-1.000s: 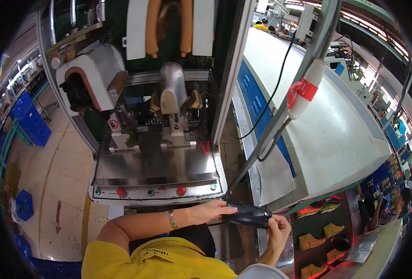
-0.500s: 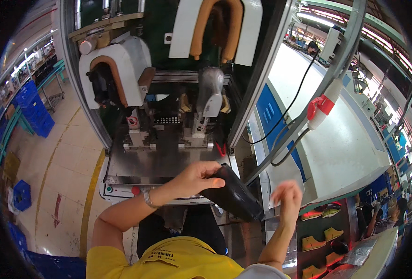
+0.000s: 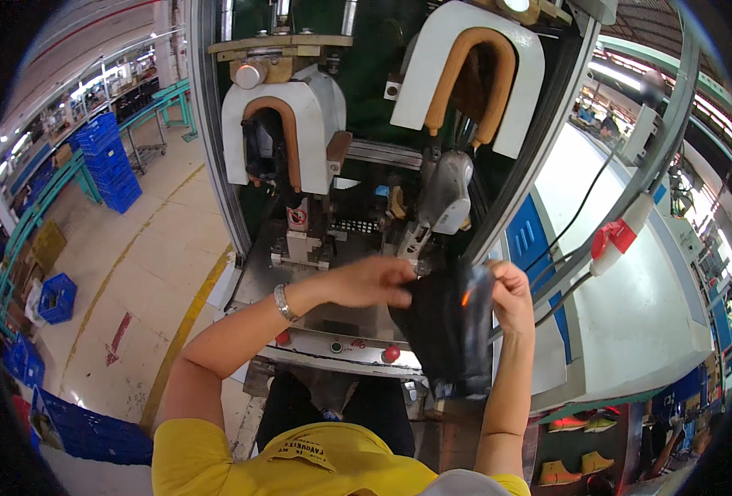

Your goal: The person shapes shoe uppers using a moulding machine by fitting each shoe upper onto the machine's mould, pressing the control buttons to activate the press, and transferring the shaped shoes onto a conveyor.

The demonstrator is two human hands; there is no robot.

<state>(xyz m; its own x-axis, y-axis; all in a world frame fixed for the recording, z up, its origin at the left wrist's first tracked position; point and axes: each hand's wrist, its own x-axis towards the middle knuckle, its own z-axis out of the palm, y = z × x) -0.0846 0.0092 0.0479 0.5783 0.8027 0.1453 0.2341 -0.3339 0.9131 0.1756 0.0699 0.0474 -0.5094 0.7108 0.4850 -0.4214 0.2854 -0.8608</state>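
Note:
A floppy black boot upper (image 3: 447, 331), shiny in places, hangs in front of the machine's metal table and is smeared by motion. My right hand (image 3: 508, 296) is closed on its top right edge, the fingers pinched together. At its upper left edge is my left hand (image 3: 374, 283), wearing a metal watch band; blur hides whether those fingers grip it. Just beyond the upper stands a grey metal shoe form (image 3: 453, 190) on a bracket. Above the form hangs a white arched clamp (image 3: 420, 91) with a tan padded lining (image 3: 507, 70).
On the left, a second white arched clamp (image 3: 235, 136) surrounds a black piece. Red push button (image 3: 391, 354) on the front edge. Right: white machine casing (image 3: 631, 306), red-and-white plug (image 3: 614, 241) with cables. Yellow shoes (image 3: 558, 474) sit on a rack lower right; blue crates (image 3: 110, 165) stand left.
The boot upper has risen and swung upright toward the machine. My right hand, apart from it before, now grips its top edge. My view has shifted left.

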